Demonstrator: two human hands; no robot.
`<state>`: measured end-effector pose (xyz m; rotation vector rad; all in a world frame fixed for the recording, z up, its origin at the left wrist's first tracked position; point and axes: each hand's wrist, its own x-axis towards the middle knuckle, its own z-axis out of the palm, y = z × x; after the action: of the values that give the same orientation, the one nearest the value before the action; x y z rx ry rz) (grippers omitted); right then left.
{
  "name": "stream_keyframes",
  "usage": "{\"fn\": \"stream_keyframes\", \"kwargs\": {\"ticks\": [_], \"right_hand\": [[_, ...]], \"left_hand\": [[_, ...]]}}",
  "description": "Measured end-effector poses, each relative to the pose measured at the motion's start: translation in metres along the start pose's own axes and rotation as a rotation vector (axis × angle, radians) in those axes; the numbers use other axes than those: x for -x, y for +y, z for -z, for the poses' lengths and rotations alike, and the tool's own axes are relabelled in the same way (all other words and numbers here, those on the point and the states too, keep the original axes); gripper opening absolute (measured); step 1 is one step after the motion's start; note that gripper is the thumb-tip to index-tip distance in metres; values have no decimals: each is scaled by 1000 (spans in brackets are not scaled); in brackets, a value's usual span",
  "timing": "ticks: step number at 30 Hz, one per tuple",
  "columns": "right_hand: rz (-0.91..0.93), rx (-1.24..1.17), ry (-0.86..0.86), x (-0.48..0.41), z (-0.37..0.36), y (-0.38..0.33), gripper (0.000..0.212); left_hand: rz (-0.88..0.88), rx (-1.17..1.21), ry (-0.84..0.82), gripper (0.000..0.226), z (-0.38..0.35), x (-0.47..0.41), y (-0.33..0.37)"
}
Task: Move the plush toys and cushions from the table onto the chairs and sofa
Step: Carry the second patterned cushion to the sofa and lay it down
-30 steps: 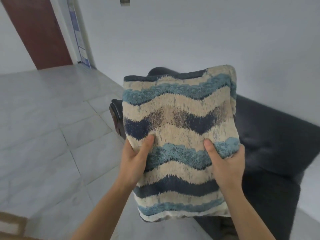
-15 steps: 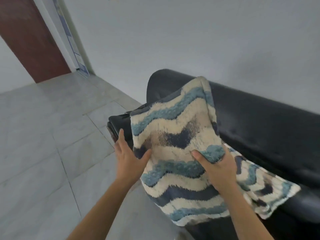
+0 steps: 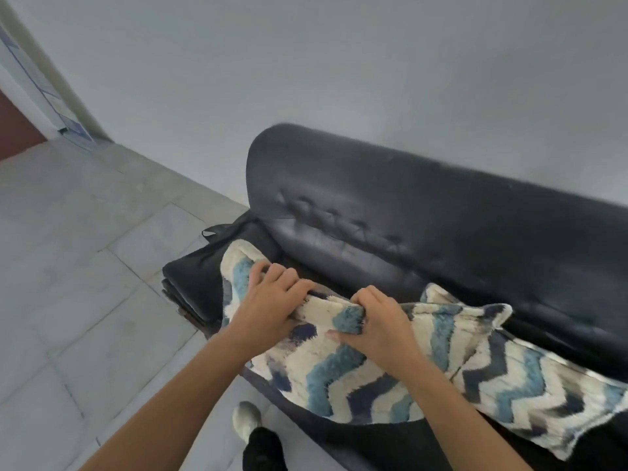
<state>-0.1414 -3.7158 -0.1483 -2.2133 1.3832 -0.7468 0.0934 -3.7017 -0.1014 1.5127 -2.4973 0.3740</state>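
Currently, the left hand [image 3: 268,300] and right hand [image 3: 373,324] both grip the zigzag cushion [image 3: 326,379] at its upper edge, fingers curled over it. It rests on the sofa [image 3: 407,215] seat, touching a matching second cushion [image 3: 530,379].

Bare left forearm [image 3: 170,392] and right forearm [image 3: 452,413], black trouser leg [image 3: 263,452], pale grey shoe or sock [image 3: 246,419]

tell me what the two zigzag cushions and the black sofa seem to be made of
Near cushion: seemingly tufted, shaggy fabric, matte; fuzzy pile shows at the stripe edges. Second cushion: looks the same. Sofa: probably leather or faux leather, smooth semi-gloss; soft sheen and buttoned dimples on the backrest.
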Motion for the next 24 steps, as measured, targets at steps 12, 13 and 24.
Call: {"fn": "stream_keyframes", "kwargs": {"ticks": [12,13,24], "right_hand": [[-549,465,125,-135,-134,42,67],[-560,473,119,-144,-146,45,62],[-594,499,74,-213,-293,176,32]], "left_hand": [[102,578,-194,36,-177,-108,-216],[78,573,-231,34,-191,-115,-231],[-44,426,-322,36,-401,-168,-284]]}}
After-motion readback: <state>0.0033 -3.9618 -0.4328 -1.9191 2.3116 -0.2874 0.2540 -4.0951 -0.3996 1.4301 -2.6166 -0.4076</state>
